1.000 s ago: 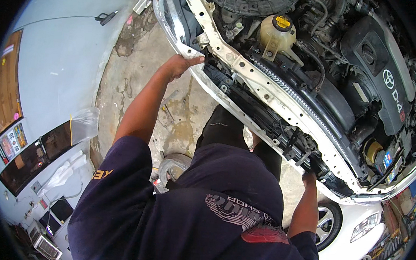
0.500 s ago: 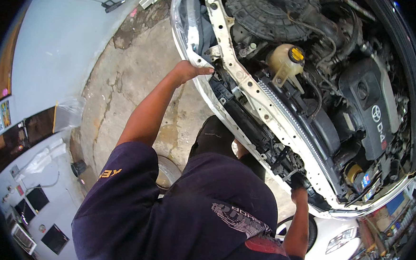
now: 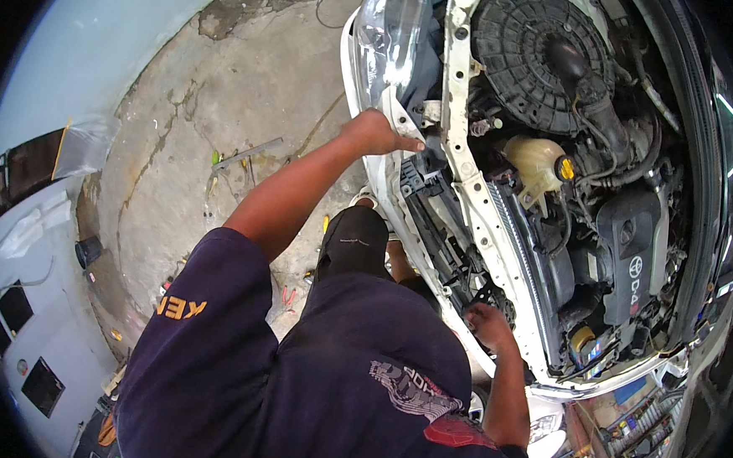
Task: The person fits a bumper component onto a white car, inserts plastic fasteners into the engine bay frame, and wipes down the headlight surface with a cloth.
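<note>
Bumper point(image 3: 380, 179), white, is sitting along the car's front, curving down the near side of the engine bay, between the person's body and the white, hole-punched crossmember point(image 3: 470, 185). Left hand point(image 3: 376, 135) is resting on its upper edge, just beside the clear headlight point(image 3: 391, 37); thumb is stretching out across the edge toward the crossmember. Remaining fingers are mostly hiding, so can't tell whether it's gripping or only pressing. Right hand point(image 3: 489, 325) is reaching into the gap between bumper and crossmember, near the far end; fingers are curling partway by dark parts. Can't tell from here if it's holding anything. Behind the crossmember, a cream reservoir point(image 3: 532, 162) with a yellow cap point(image 3: 565, 168) is standing near a round black housing point(image 3: 537, 55) and a dark engine cover point(image 3: 630, 245). On the left, a long metal strip point(image 3: 254, 151) and red-handled pliers point(image 3: 288, 297) are lying on the stained concrete floor point(image 3: 224, 94), the pliers just beside the person's dark-clad leg point(image 3: 356, 241).
</note>
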`<state>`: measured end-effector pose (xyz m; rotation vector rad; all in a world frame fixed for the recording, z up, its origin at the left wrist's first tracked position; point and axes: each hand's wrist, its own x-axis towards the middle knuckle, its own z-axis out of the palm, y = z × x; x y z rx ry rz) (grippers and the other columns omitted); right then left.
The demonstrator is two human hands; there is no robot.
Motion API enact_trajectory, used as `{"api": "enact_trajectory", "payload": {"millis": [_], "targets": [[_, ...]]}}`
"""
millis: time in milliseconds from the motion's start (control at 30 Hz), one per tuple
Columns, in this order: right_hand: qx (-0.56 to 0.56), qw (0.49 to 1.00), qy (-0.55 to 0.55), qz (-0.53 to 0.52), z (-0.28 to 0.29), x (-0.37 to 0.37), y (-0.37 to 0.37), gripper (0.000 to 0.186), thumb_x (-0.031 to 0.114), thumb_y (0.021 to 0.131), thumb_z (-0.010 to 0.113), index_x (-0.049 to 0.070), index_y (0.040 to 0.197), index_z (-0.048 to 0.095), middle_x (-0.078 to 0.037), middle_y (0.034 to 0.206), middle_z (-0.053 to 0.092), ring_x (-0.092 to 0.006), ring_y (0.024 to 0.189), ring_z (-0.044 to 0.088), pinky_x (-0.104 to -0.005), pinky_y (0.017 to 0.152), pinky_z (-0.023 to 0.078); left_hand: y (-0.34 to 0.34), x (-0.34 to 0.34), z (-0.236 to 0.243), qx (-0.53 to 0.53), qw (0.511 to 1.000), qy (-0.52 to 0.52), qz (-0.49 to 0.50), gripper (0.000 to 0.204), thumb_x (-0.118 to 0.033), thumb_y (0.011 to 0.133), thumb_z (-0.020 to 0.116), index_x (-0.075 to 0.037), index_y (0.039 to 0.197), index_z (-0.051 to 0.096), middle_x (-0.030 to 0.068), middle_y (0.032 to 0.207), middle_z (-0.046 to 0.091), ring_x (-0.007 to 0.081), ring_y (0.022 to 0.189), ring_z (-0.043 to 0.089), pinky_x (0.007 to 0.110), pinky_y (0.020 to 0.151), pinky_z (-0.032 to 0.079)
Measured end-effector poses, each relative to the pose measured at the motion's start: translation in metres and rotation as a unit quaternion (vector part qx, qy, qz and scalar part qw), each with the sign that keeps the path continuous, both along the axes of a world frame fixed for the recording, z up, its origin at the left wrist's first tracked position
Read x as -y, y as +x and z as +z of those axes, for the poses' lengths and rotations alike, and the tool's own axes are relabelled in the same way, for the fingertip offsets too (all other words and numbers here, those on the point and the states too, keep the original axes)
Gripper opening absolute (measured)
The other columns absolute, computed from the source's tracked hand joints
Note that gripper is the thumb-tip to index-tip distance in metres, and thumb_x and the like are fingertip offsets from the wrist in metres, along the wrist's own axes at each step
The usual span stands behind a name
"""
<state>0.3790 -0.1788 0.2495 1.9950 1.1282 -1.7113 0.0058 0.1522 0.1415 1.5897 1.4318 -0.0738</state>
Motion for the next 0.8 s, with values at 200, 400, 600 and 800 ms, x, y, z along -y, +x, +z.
{"api": "enact_trajectory", "payload": {"millis": [200,400,600,800], "targets": [[-0.1,0.975,0.186,-0.065,0.013,-0.126,-0.104,0.019,0.016,0.099,0.062,0.003,0.112,0.065,-0.01,0.092,0.069,-0.0213,0.087,0.066,-0.0353,0.082,0.052,0.012,-0.005,0.006,-0.034,0.999,-0.006,-0.024,0.072,-0.07,0.075,0.079,-0.013,0.119,0.074,0.0208,0.11,0.074,0.0368,0.101,0.072,0.043,0.089,0.055],[-0.075,0.927,0.364,0.047,0.004,-0.284,-0.17,0.018,0.015,0.095,0.064,0.002,0.108,0.06,-0.024,0.099,0.071,-0.0457,0.097,0.068,-0.0488,0.083,0.054,0.005,-0.007,0.018,-0.014,1.0,-0.024,-0.01,0.08,-0.073,0.071,0.078,-0.012,0.121,0.072,0.0197,0.116,0.073,0.0347,0.108,0.07,0.042,0.092,0.055],[-0.04,0.93,0.349,0.112,-0.054,-0.341,-0.194,0.022,0.015,0.092,0.066,0.0,0.109,0.062,-0.026,0.1,0.071,-0.046,0.098,0.068,-0.0497,0.087,0.054,0.013,-0.004,0.026,-0.085,0.994,-0.049,0.049,0.11,-0.072,0.065,0.082,0.012,0.132,0.055,0.0292,0.127,0.066,0.0393,0.116,0.067,0.043,0.1,0.054],[-0.018,0.919,0.359,0.161,-0.06,-0.344,-0.217,0.023,0.015,0.089,0.066,0.004,0.11,0.07,-0.025,0.104,0.072,-0.0439,0.1,0.068,-0.0479,0.088,0.054,0.004,0.005,0.026,-0.088,0.989,-0.067,0.102,0.117,-0.066,0.062,0.088,0.018,0.132,0.046,0.027,0.124,0.068,0.0354,0.113,0.07,0.041,0.095,0.056]]}}
